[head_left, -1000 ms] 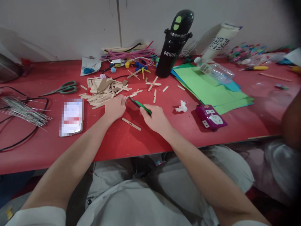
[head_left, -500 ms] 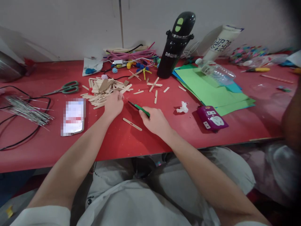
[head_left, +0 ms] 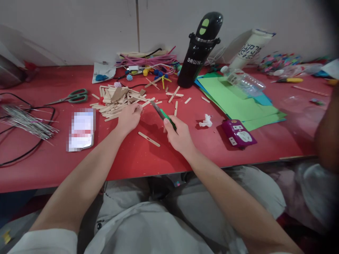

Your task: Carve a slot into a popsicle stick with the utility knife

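Note:
My left hand (head_left: pixel 130 115) is closed in a pinch at the right edge of a heap of wooden craft sticks (head_left: pixel 112 106). A craft stick (head_left: pixel 148 102) pokes out from its fingertips toward the right; the gripped end is hidden. My right hand (head_left: pixel 178 134) is wrapped round a green and black utility knife (head_left: pixel 164 114). The knife's blade points up and left, close to the tip of that stick. Below, between both hands, a single stick with a notch in its middle (head_left: pixel 149 139) lies on the red table (head_left: pixel 132 165).
Left of the heap are scissors (head_left: pixel 76 96), a phone (head_left: pixel 81 129) and a wire bundle (head_left: pixel 29 121). Behind stands a black bottle (head_left: pixel 197 53). At right lie green paper sheets (head_left: pixel 233 95), a purple box (head_left: pixel 237 133) and crumpled tissue (head_left: pixel 206 121). Another person's arm (head_left: pixel 327 137) is at the far right.
My right hand has turned and lifted the knife, its blade shifting up and right. My left hand has moved slightly right with the craft stick.

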Action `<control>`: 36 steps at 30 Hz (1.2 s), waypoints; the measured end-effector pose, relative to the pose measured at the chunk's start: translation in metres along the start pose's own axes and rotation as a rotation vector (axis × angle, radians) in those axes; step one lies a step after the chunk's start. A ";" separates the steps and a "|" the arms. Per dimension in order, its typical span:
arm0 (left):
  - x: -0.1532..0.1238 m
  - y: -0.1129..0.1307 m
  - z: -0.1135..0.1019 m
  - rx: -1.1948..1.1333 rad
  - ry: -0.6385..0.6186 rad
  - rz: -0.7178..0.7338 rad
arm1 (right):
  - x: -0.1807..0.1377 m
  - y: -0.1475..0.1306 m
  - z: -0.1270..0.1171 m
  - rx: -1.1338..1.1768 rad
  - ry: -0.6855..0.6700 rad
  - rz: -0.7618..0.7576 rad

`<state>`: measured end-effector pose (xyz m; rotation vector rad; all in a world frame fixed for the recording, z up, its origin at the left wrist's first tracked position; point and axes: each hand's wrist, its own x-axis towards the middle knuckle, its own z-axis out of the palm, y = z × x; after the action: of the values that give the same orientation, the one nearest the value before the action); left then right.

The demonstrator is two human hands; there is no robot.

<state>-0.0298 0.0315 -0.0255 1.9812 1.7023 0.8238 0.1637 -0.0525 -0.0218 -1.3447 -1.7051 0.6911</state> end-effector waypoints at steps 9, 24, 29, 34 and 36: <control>-0.001 -0.002 -0.001 -0.032 0.011 0.072 | -0.001 0.003 0.004 0.026 0.088 -0.148; -0.002 0.000 0.000 0.001 -0.002 0.087 | 0.000 0.001 0.005 0.007 0.016 -0.153; -0.002 0.002 -0.001 0.000 -0.027 0.120 | 0.000 0.002 0.005 0.000 0.014 -0.143; -0.002 0.001 -0.001 -0.005 -0.028 0.123 | 0.000 0.002 0.005 -0.008 0.013 -0.159; -0.002 0.001 -0.001 -0.004 -0.026 0.130 | 0.000 0.003 0.006 -0.008 0.018 -0.162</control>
<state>-0.0300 0.0291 -0.0245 2.1083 1.5699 0.8403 0.1601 -0.0515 -0.0269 -1.1993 -1.7813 0.5779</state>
